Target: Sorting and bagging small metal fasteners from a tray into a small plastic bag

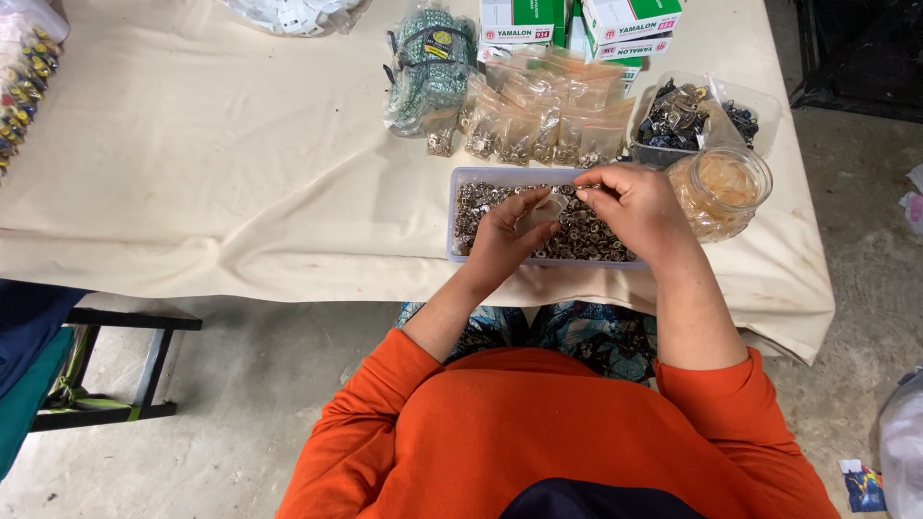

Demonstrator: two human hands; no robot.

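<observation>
Over the tray [460,216] of small metal fasteners at the table's [240,163] near edge, your two hands meet. Your left hand [505,240] pinches a small clear bag [544,210] between thumb and fingers, mouth turned toward the other hand. Your right hand [636,210] is closed at the fingertips just at that mouth; something small seems gripped there, though I cannot tell exactly what. The bag hangs right above the fasteners [586,240], so anything that slips should fall back into the tray — keep it there. I'd say hold the mouth wide with your left thumb and bring the right fingertips well inside before letting go. Beyond the tray lies a row of filled bags [538,130], near enough to reach. The glass jar [721,187] stands just beside your right wrist, so mind your elbow. The clear tub of dark clips [687,120] sits behind it.
</observation>
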